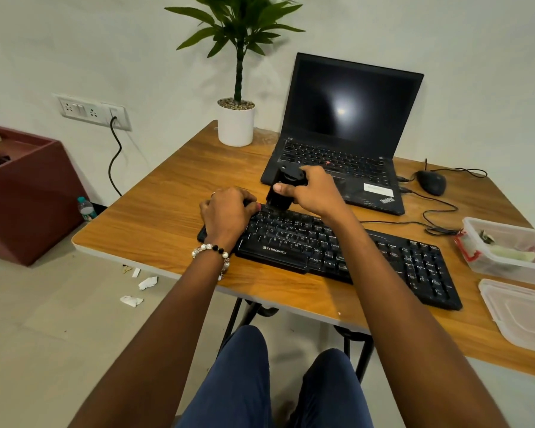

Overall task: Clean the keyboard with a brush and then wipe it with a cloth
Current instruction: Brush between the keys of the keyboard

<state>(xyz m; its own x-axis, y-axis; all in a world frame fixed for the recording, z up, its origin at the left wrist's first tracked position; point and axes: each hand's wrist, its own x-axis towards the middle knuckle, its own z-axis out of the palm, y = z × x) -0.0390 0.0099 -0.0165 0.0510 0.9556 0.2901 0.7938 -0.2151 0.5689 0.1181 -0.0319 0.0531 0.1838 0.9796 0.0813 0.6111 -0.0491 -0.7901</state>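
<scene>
A black keyboard [368, 254] lies slanted across the wooden table [155, 223]. My right hand [314, 189] grips a black brush [280, 196] and holds its bristles down on the keyboard's far left rows. My left hand [226, 211] grips the keyboard's left end, fingers curled over its far edge. A bead bracelet sits on my left wrist. No cloth can be made out for certain; pale material lies in the clear box at the right.
An open black laptop [346, 131] stands just behind the keyboard. A potted plant [236, 118] is at the far corner. A wired mouse [431, 182] with its cables, a clear plastic box [507, 251] and its lid [519, 316] are on the right.
</scene>
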